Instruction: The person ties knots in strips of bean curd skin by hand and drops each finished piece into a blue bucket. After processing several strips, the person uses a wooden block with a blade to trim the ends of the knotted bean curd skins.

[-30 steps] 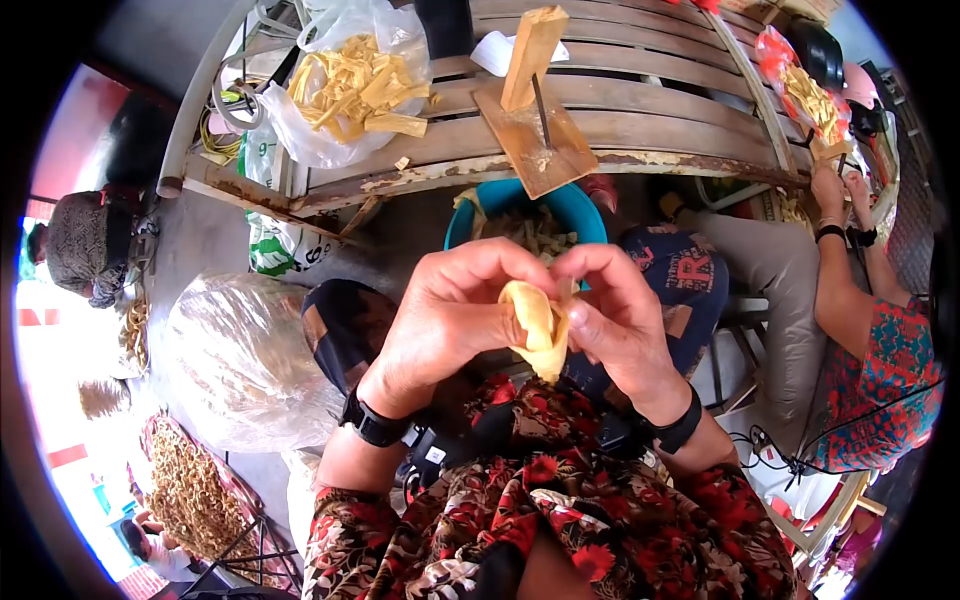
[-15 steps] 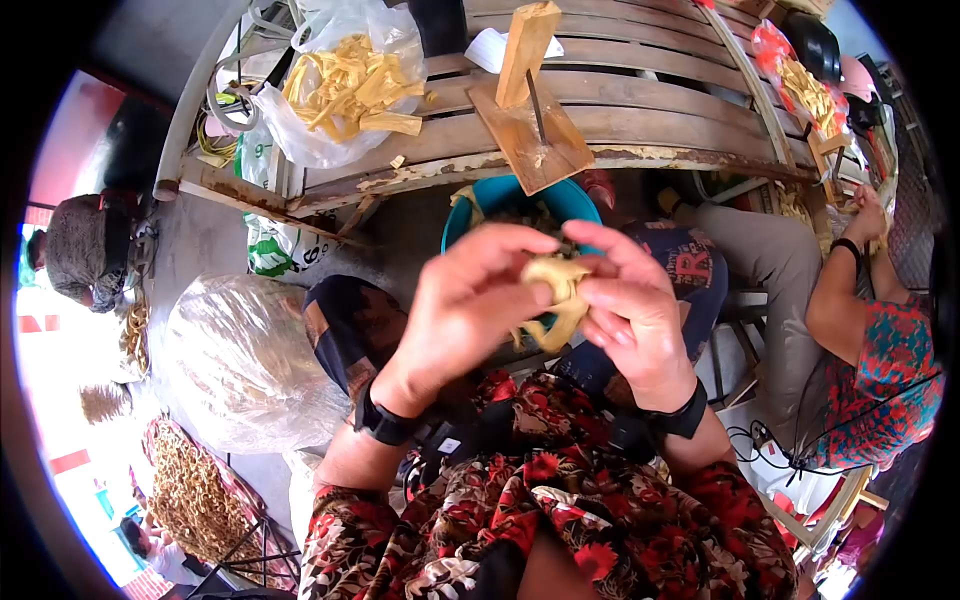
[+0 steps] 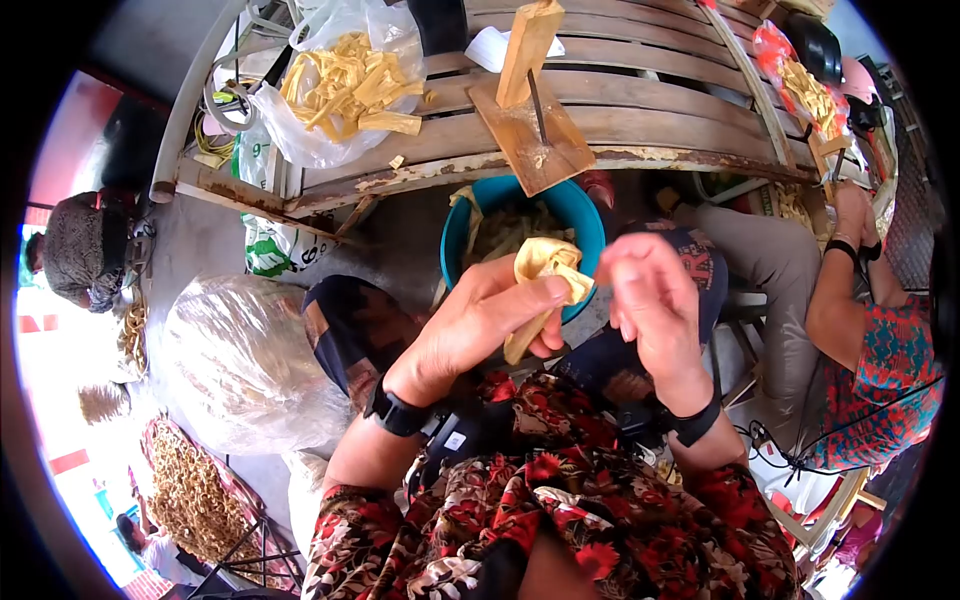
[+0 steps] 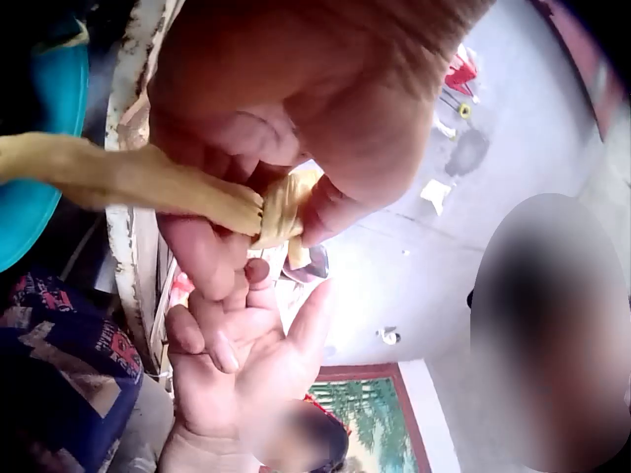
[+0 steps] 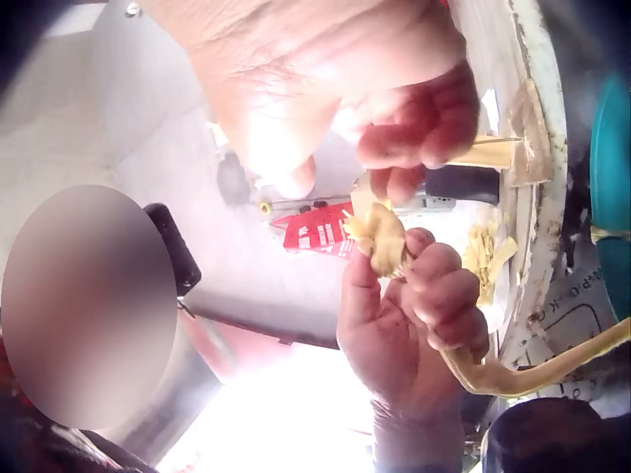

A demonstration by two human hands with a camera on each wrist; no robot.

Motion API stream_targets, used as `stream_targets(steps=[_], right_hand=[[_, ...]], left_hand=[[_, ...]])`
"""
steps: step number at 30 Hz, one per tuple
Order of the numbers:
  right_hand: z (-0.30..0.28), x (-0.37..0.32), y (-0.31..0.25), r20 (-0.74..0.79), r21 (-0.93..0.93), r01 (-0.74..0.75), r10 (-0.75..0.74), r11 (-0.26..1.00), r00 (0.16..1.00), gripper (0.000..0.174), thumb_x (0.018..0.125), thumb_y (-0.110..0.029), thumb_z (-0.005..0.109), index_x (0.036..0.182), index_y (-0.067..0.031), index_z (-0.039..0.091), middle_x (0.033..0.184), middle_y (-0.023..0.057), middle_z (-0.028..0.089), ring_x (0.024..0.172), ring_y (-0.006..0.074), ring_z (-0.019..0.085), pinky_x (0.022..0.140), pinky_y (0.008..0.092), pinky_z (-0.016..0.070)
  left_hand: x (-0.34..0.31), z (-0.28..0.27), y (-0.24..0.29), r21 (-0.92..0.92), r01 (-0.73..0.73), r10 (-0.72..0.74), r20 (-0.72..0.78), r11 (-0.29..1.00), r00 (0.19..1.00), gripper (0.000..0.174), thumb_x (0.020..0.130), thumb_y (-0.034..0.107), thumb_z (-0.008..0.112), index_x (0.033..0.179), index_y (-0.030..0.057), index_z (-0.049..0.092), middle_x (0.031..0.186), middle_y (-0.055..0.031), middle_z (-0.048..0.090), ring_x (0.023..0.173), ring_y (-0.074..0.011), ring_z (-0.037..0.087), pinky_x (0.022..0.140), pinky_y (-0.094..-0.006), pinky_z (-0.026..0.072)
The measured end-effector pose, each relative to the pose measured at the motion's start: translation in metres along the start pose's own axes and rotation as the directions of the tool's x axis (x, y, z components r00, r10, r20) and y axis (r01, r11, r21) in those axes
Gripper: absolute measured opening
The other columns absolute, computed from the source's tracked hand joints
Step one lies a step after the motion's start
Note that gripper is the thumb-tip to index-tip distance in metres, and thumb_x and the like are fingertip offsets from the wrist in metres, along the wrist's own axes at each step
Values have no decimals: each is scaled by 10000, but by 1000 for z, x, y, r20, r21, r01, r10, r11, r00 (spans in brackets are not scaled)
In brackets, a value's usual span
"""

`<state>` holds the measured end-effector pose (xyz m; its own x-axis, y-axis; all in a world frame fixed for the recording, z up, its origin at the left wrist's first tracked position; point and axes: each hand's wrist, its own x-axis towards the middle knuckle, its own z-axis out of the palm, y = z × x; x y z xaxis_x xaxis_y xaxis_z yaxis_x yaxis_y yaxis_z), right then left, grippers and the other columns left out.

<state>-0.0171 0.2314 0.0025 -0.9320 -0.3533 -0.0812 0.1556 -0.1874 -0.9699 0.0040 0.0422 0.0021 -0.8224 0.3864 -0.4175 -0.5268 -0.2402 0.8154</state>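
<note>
One yellow strip [image 3: 543,258] in left grip [image 3: 480,322]

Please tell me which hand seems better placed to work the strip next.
The right hand, I think: it looks empty and hovers close beside the strip, while the left hand pinches the strip and seems better suited to steadying it.

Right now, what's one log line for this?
left fingers: pinch folded yellow strip | right fingers: loosely curled, empty | teal bucket: below
</note>
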Motion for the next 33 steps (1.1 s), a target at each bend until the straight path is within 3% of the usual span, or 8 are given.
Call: stream_targets(steps=[4, 7, 8, 10, 18, 25, 29, 33], right_hand=[[13, 3, -5, 144, -370, 25, 31, 929, 989, 234, 937, -210, 506, 792, -29, 529, 592, -28, 486, 547, 19, 418, 491, 188, 355], [-1, -9, -10, 90, 99, -171, 163, 980, 983, 257, 928, -180, 510, 712, -41, 497, 584, -18, 492, 517, 33, 451, 471, 192, 378], [0, -11, -10, 111, 65, -184, 176, 981, 978, 254, 928, -176, 508, 713, -41, 499, 585, -17, 494, 512, 32, 449, 466, 191, 375], [3, -12, -9, 149, -11, -199, 198, 980, 969, 249, 928, -168, 503, 715, -39, 504, 587, -16, 498, 503, 32, 445, 456, 190, 370], [-24, 25, -14, 187, -230, -207, 252, 951, 949, 502, 931, -431, 444, 991, 49, 577, 817, 110, 642, 679, 131, 613, 626, 239, 485], [-20, 47, -18, 709, -274, -578, 568, 769, 419, 342, 956, -323, 414, 940, -2, 534, 632, 22, 529, 451, 70, 488, 530, 232, 476], [-31, 51, -14, 597, -319, -552, 616, 770, 514, 330, 963, -327, 397, 858, -27, 484, 631, -19, 455, 439, 39, 433, 638, 266, 525], [-37, 97, 2, 305, -468, -282, 452, 838, 838, 286, 937, -319, 466, 854, -53, 526, 615, -3, 504, 485, 85, 497, 486, 262, 427]], left_hand=[[-3, 8, 4, 230, -108, 117, -26, 967, 993, 253, 852, 231, 622, 972, 13, 581, 745, -11, 580, 692, -78, 556, 638, -221, 453], [-16, -14, 1, 329, -287, 299, 14, 900, 954, 254, 798, 168, 699, 977, 12, 608, 776, 14, 587, 737, -50, 530, 647, -195, 428], [-16, -27, -2, 102, -181, 195, -144, 978, 970, 191, 798, 135, 694, 932, 12, 635, 781, 11, 601, 729, -46, 524, 646, -193, 423], [-15, -36, -1, 257, -75, 134, -222, 964, 966, 119, 799, 99, 685, 869, 8, 654, 770, 6, 616, 721, -49, 526, 646, -189, 425], [-17, -21, 16, 424, -254, 340, -141, 869, 930, 92, 793, 84, 685, 833, 5, 661, 755, -23, 634, 682, -68, 550, 609, -208, 438], [-3, -20, 26, 770, -581, 638, 313, 263, 703, 126, 734, 120, 713, 824, 59, 651, 687, -70, 622, 572, -241, 602, 509, -306, 469], [5, -50, 12, 751, -436, 579, 88, 496, 810, 105, 759, 124, 704, 811, 42, 663, 648, -69, 612, 544, -183, 589, 512, -262, 456], [53, -58, 28, 679, -186, 428, -206, 710, 880, 135, 806, 136, 665, 832, 4, 649, 681, -6, 565, 645, -47, 487, 561, -208, 394]])
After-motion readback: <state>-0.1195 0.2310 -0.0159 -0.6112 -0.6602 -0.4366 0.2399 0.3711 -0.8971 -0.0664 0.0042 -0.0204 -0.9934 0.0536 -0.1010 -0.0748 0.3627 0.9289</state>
